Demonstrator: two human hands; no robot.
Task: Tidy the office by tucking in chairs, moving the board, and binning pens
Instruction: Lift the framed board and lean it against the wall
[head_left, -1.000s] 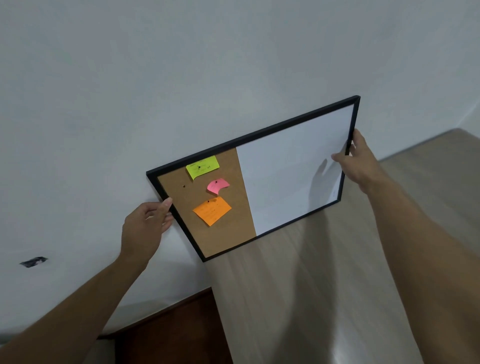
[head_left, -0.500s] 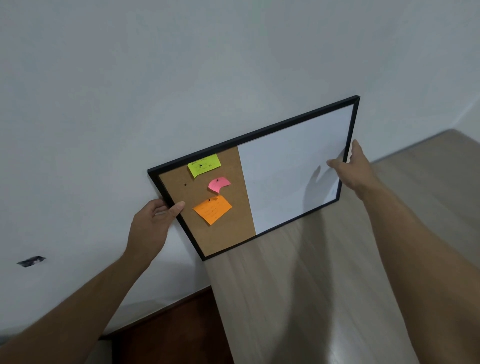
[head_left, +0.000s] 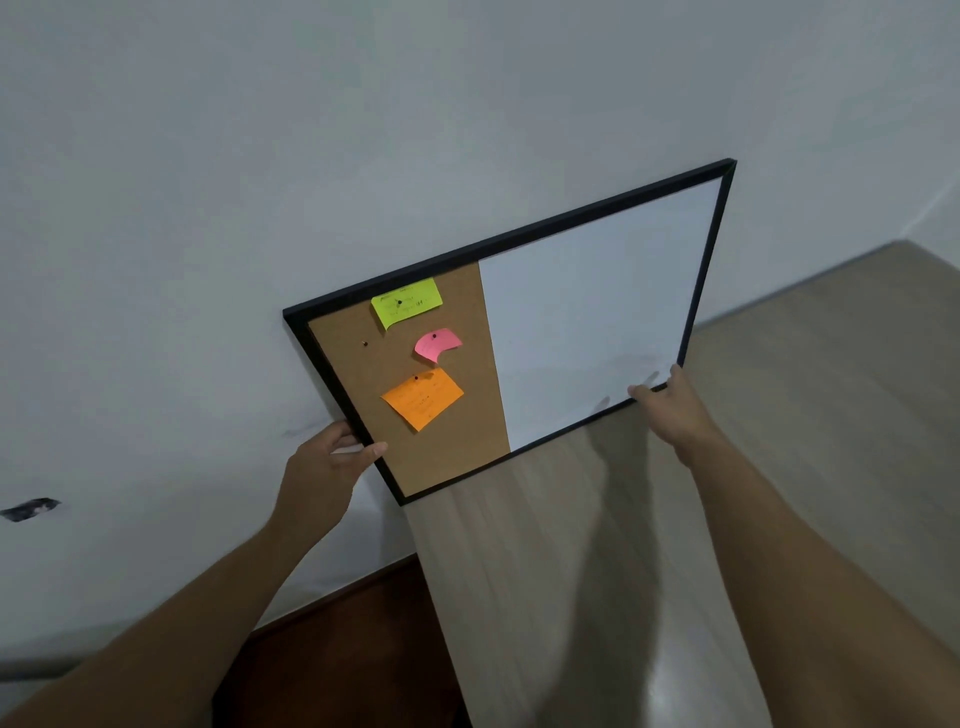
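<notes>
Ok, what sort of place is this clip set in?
Probably an office or study room. Both hands, the left hand and the right hand, hold a combination cork-and-whiteboard with pinned sticky notes, against a plain white wall above a light wood desktop.

board (head_left: 587, 317) | black frame, cork panel on left, whiteboard panel on right | cork holds green, pink, orange pinned notes plus one lone pin | tilted, top edge against white wall, lower edge above wooden desk surface
</notes>
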